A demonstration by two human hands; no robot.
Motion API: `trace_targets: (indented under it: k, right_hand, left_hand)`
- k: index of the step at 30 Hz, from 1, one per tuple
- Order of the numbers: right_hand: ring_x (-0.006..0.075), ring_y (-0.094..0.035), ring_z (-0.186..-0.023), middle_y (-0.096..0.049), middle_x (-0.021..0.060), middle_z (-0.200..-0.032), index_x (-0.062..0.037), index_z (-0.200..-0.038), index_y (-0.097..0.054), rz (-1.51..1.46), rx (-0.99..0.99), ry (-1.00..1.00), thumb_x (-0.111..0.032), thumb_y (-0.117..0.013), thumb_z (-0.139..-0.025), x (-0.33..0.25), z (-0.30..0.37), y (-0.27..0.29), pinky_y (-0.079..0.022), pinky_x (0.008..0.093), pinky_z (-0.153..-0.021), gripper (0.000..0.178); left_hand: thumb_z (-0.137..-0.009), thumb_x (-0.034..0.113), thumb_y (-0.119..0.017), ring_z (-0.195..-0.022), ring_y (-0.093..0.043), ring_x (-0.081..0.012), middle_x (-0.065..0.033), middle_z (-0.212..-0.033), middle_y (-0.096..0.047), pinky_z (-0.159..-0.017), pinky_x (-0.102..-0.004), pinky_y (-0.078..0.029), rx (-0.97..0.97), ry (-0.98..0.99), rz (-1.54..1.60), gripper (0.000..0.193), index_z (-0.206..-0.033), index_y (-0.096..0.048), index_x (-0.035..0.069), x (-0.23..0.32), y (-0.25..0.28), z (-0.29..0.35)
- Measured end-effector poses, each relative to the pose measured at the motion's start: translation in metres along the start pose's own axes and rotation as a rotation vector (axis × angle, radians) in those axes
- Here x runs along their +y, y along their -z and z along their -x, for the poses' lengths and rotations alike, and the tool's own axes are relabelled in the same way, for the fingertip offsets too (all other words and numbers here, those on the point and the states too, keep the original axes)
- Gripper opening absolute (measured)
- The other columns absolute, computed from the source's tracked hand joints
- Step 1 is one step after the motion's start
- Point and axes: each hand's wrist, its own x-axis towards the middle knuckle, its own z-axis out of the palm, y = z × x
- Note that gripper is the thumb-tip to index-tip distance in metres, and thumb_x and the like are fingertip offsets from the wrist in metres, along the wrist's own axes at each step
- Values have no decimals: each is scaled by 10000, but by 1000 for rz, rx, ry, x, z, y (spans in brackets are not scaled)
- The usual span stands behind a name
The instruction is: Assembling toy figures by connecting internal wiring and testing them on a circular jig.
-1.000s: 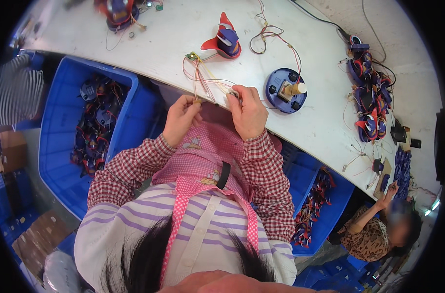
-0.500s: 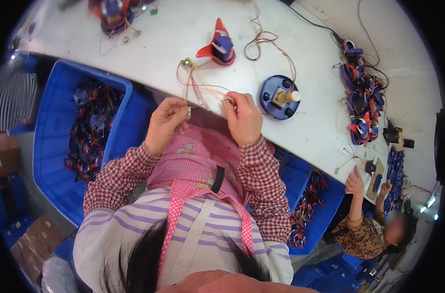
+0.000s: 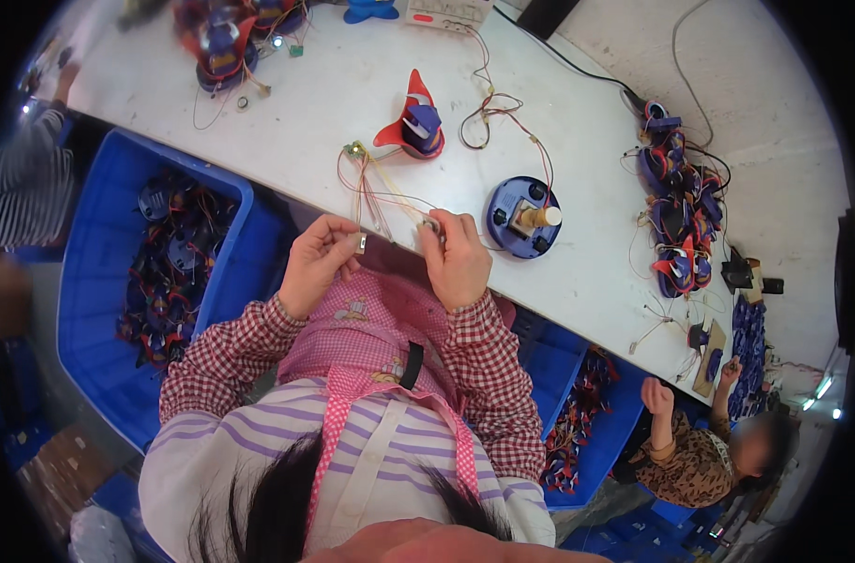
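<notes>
My left hand (image 3: 320, 264) pinches a small pale metal-faced part (image 3: 361, 244), perhaps a switch, at the table's near edge. My right hand (image 3: 458, 260) has thumb and fingers closed on a small round silvery part (image 3: 431, 225), mostly hidden by the fingertips. Thin red, yellow and white wires (image 3: 372, 194) run between these parts and a small green circuit board (image 3: 354, 150) with a lit spot. Beyond the wires sits a red and purple toy piece (image 3: 420, 129) with wing-like flaps. Right of my right hand lies a round blue base (image 3: 514, 246) bearing a cream-coloured knob (image 3: 546, 217).
Blue bins (image 3: 99, 375) of toy parts flank me. More toy pieces line the table (image 3: 578, 272) at right (image 3: 676, 197) and far left (image 3: 223, 47). A cable links the base to a white box (image 3: 449, 11). Co-workers sit at right (image 3: 695, 460) and left (image 3: 29, 183).
The view has shifted, so the table things sit lower and the white box shows at the back. Both hands keep their pinch. The left co-worker's arm has come into view.
</notes>
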Motion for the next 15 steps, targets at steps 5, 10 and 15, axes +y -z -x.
trace_targets:
  k: [5,10,15]
  right_hand:
    - [185,-541,-618,-564,46,-840,-62,-1000,-609,-3,-4,1,-129,-636,-804,0,-1,0,-439,273,-554,209]
    - [184,-540,-618,-563,49,-840,-60,-1001,-609,10,0,6,-127,-641,-800,1,-2,-2,-439,272,-553,215]
    - [183,-540,-617,-561,50,-838,-61,-1003,-610,15,-2,0,-127,-642,-800,-1,-1,0,-438,272,-550,215]
  left_hand:
    - [-897,63,-543,-617,-549,-99,-77,-833,-586,-506,-182,-455,-9,23,13,194,-1073,-527,-18,-2,-1,-6]
    - [-888,62,-537,-601,-543,-85,-66,-784,-581,-509,-175,-447,-3,33,44,186,-1057,-539,-17,0,-7,-7]
    - [-899,62,-532,-607,-549,-93,-72,-809,-587,-510,-179,-453,-19,21,31,190,-1071,-530,-18,-2,-6,-7]
